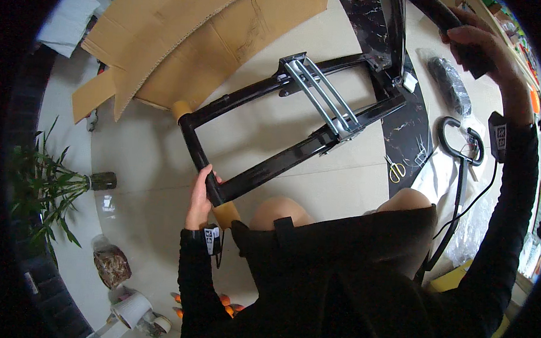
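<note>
A black metal frame (276, 169) made of tubes tilts across the floor before me, with several silver rods (324, 93) bridging its two long sides. Yellowish round ends (181, 110) stick out at its near-left crossbar. My left hand (201, 196) is wrapped round that crossbar, close to its lower corner. At the upper right, my right hand (480, 45) grips a thick black bar (434, 11) that runs out of view at the top. An upright black post (396, 36) rises from the frame's far end; whether the gripped bar joins it is hidden.
Opened cardboard (209, 47) covers the far left. Yellow-handled scissors (395, 169) and a plastic-wrapped black part (449, 83) lie right of the frame. A black tube with a looped handle (461, 158) is beside my right knee. A leafy plant (61, 182) and a paper roll (131, 309) are at left.
</note>
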Available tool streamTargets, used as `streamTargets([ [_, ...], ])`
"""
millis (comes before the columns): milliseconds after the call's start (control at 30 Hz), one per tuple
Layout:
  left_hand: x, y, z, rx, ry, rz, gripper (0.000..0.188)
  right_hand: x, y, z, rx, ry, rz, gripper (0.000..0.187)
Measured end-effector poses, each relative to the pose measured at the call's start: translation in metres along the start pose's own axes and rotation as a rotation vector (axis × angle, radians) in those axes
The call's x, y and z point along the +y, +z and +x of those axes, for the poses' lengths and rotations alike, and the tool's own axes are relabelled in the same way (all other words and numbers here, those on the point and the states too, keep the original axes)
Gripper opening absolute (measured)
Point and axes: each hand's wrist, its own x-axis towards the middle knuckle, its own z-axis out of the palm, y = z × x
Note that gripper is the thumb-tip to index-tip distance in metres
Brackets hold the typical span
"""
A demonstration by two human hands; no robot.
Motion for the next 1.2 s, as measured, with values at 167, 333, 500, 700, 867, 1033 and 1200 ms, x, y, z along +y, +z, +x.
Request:
streamTargets([
  [167,0.041,0.028,-0.047,-0.019,0.018,0.038,0.031,-0.012,-0.055,0.005,-0.040,0.221,0.286,0.040],
  [333,0.072,0.056,-0.096,-0.032,0.108,0.079,0.033,-0.007,-0.063,0.001,0.184,0.183,0.322,0.031],
  [500,0.091,0.087,-0.152,-0.036,0.129,0.103,0.034,0.013,-0.045,0.006,0.051,-0.081,0.119,0.059],
  [700,0.105,0.119,-0.188,-0.048,0.168,0.116,0.036,0.029,-0.044,0.002,0.097,-0.093,0.104,0.067],
  [867,0.105,0.136,-0.206,0.015,0.174,0.128,0.035,0.014,-0.034,-0.019,0.106,-0.135,0.104,0.071],
  [1033,0.105,0.162,-0.224,0.015,0.211,0.066,0.031,-0.004,-0.048,-0.020,0.241,0.256,0.426,0.037],
  [1200,0.107,0.185,-0.236,-0.102,0.273,0.060,0.031,0.017,-0.002,-0.029,-0.002,-0.134,0.157,0.067],
])
